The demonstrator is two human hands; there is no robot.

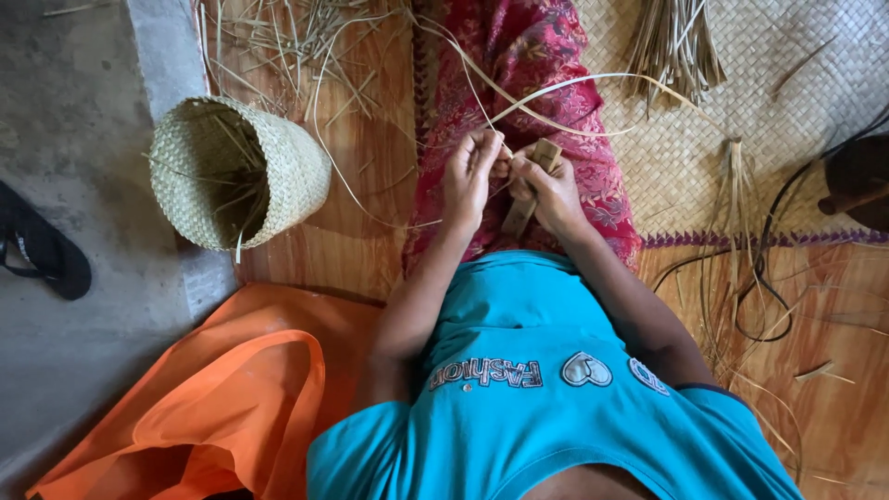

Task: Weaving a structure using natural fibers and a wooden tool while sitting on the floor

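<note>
My left hand [469, 176] and my right hand [551, 190] meet over my lap, which is covered by a red patterned cloth [542, 88]. My right hand grips a small wooden tool [528, 199] that points down toward me. My left hand pinches a long pale straw strip [565, 88] that loops away from the hands and across the cloth. The fingers of both hands touch around the strip.
A woven straw basket [236, 171] lies on its side at the left, loose straws around it. An orange bag [218, 393] sits near left. A woven mat [741, 120] with straw bundles, a black cord [764, 268] and a black sandal [46, 250] lie around.
</note>
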